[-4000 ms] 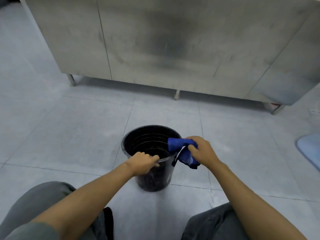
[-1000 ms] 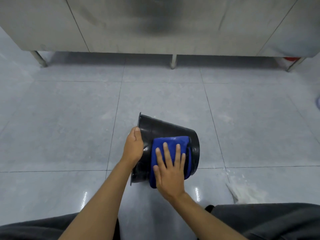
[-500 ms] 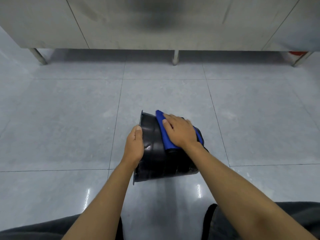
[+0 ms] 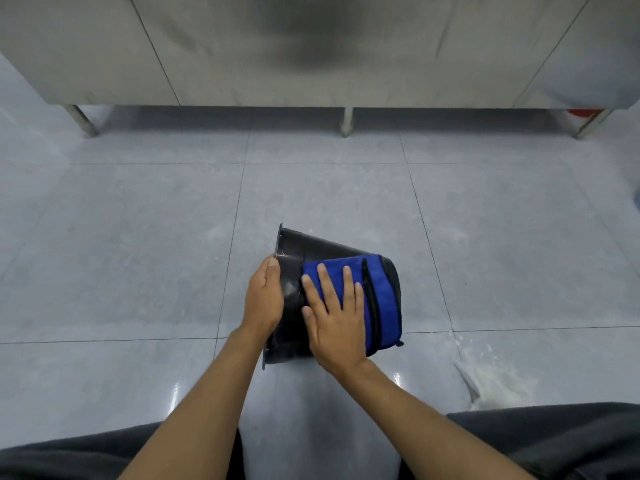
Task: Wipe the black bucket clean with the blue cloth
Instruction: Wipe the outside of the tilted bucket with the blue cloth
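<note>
The black bucket lies on its side on the floor, its rim gripped by the left hand. The right hand, fingers spread, presses the blue cloth flat against the outer wall. This looks like the outside-wiping step; next the bucket likely needs rolling to expose unwiped wall.

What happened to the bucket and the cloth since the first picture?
The black bucket was tipped from standing onto its side. The right hand went from bunching the blue cloth at the rim to pressing it flat on the outside wall. The left hand stayed at the rim.
</note>
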